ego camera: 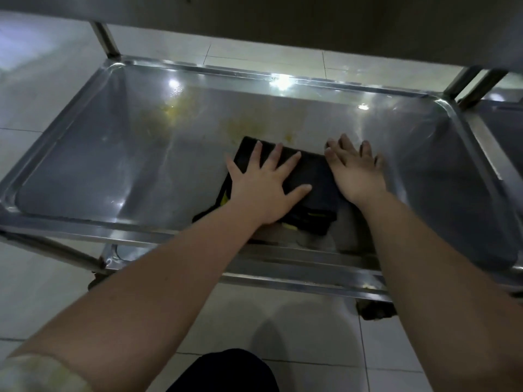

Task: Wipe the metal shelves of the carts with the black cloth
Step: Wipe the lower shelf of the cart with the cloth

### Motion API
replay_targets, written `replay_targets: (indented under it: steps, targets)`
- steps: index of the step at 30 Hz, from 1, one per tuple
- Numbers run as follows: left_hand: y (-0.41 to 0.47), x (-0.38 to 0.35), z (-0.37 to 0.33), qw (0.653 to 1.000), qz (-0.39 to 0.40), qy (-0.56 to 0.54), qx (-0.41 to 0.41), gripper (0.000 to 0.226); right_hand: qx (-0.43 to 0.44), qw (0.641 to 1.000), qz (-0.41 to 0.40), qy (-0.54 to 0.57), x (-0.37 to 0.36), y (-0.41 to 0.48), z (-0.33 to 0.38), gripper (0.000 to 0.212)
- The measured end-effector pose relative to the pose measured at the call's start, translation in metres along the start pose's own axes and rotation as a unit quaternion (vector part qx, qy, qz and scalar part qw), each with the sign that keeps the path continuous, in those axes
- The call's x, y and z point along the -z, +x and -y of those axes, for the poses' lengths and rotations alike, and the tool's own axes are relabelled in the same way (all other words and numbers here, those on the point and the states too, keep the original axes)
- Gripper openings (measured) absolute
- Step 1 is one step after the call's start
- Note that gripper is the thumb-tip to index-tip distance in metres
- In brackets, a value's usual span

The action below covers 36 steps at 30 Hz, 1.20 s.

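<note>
A folded black cloth (311,176) with yellow trim lies on the lower metal shelf (113,165) of a cart, near its front edge. My left hand (263,182) presses flat on the cloth with fingers spread. My right hand (356,171) lies flat beside the cloth's right edge, fingers straight, touching the shelf and the cloth's side. Yellowish stains (249,125) mark the shelf surface just beyond the cloth and further left.
The upper shelf (283,21) of the cart overhangs the top of the view. Upright posts stand at the back left (106,38) and back right (464,80). A second cart's shelf (506,128) adjoins on the right. White tiled floor (283,321) lies below.
</note>
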<state>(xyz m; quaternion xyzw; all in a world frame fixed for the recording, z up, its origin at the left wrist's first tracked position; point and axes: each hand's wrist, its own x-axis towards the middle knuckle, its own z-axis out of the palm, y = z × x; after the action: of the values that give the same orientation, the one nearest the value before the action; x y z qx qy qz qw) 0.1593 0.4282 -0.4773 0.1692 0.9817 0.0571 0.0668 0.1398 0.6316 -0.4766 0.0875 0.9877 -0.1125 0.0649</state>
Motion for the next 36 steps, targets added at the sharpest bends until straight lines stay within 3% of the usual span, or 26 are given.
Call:
replay_targets:
  steps: [5,12,20,26,30,36]
  targets:
    - [0.081,0.016,0.026,0.999,0.006,-0.003,0.044,0.080,0.007,0.997,-0.020,-0.069,-0.011,0.006,0.003,0.055]
    - [0.151,0.028,0.029,0.998,-0.001,0.008,0.060,0.079,0.005,0.996,-0.035,-0.082,-0.016,0.012,0.001,0.056]
    - [0.068,0.017,0.044,0.999,0.026,0.004,0.024,0.068,0.000,0.997,-0.035,-0.065,-0.013,0.012,0.000,0.054]
    - [-0.005,0.012,0.051,0.997,0.026,0.032,0.063,0.067,0.003,0.997,-0.038,-0.067,-0.014,0.011,0.005,0.056]
    - [0.022,0.009,0.031,0.994,0.032,0.025,0.098,0.075,0.005,0.997,-0.035,-0.075,-0.015,0.010,0.006,0.055]
    - [0.115,0.022,0.024,0.996,0.015,0.007,0.083,0.081,0.008,0.995,-0.036,-0.089,-0.016,0.011,0.006,0.056]
